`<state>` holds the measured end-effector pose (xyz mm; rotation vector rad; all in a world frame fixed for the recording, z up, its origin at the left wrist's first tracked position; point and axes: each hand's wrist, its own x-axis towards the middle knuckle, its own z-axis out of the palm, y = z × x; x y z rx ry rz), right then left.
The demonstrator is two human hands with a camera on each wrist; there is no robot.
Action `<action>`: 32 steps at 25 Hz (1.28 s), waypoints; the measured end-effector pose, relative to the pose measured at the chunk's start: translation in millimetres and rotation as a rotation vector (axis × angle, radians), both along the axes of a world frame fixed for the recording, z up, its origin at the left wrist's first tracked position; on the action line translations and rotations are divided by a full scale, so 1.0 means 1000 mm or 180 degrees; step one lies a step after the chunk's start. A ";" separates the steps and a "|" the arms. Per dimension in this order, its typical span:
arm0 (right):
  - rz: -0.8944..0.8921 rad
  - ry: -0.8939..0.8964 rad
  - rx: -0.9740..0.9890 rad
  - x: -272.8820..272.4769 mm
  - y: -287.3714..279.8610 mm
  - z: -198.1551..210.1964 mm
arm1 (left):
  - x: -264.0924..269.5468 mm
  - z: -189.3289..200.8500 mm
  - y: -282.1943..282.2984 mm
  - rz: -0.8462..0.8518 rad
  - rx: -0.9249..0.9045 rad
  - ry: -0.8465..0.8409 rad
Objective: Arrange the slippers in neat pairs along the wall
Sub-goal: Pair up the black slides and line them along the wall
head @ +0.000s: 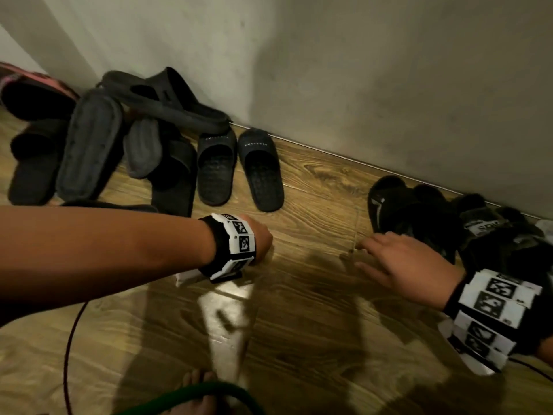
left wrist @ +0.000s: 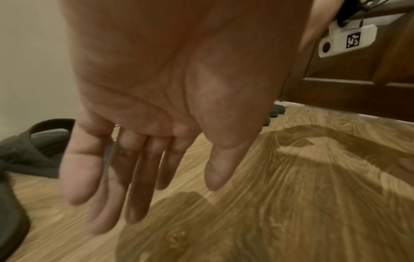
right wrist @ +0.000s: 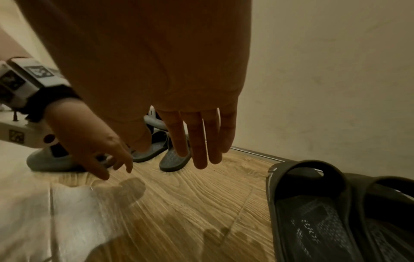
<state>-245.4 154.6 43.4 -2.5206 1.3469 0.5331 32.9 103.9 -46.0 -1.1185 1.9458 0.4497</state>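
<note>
While both hands hover low over the glossy wood-grain floor [head: 299, 310], neither holds anything: the left hand [left wrist: 156, 99] hangs with straight, loosely parted fingers [left wrist: 139, 186], and the right hand [head: 401, 259] reaches flat with fingers [right wrist: 197, 141] extended and slightly spread. Just beyond the right hand, dark fuzzy slippers [head: 419, 214] lie against the pale plaster wall [head: 359, 70]. Farther left, a tidy pair of black textured rubber slides [head: 239, 169] points toward the wall, beside a jumbled heap of black slippers [head: 98, 139].
</note>
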 end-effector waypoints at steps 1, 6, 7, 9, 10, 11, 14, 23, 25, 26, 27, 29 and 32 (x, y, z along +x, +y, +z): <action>0.0014 0.0138 0.0007 0.006 0.000 -0.003 | 0.004 -0.005 -0.006 0.0073 -0.0013 0.0106; 0.0048 0.0752 0.0239 0.024 0.007 -0.008 | 0.013 -0.022 -0.042 0.0490 -0.0662 0.1146; 0.0073 0.0844 0.0305 0.026 0.009 -0.008 | 0.015 -0.022 -0.050 0.0466 -0.0849 0.1042; 0.0020 0.0913 0.0419 0.031 0.012 -0.013 | 0.023 -0.024 -0.063 0.0696 -0.1035 0.0832; 0.0036 0.0897 0.0380 0.036 0.008 -0.019 | 0.031 -0.025 -0.069 0.0890 -0.1091 0.0754; 0.0028 0.0821 0.0369 0.042 0.003 -0.025 | 0.040 -0.028 -0.072 0.1077 -0.1129 0.0615; 0.0189 0.0713 0.0481 0.057 -0.017 -0.039 | 0.060 -0.038 -0.062 0.1333 -0.1291 0.0441; 0.0422 0.0428 0.0381 0.118 -0.088 -0.082 | 0.102 -0.051 -0.037 0.1213 -0.1382 0.0806; 0.0533 0.0334 0.0349 0.135 -0.105 -0.096 | 0.102 -0.050 -0.031 0.1197 -0.1311 0.0970; 0.0619 0.0308 0.0357 0.143 -0.114 -0.104 | 0.102 -0.050 -0.026 0.1238 -0.1267 0.1066; 0.0685 0.0310 0.0405 0.149 -0.121 -0.111 | 0.101 -0.051 -0.020 0.1264 -0.1216 0.1149; 0.0772 0.0346 0.0541 0.154 -0.127 -0.120 | 0.097 -0.051 -0.009 0.1244 -0.1071 0.1227; 0.0879 0.0227 0.0533 0.143 -0.119 -0.123 | 0.093 -0.046 -0.009 0.1089 -0.0919 0.1032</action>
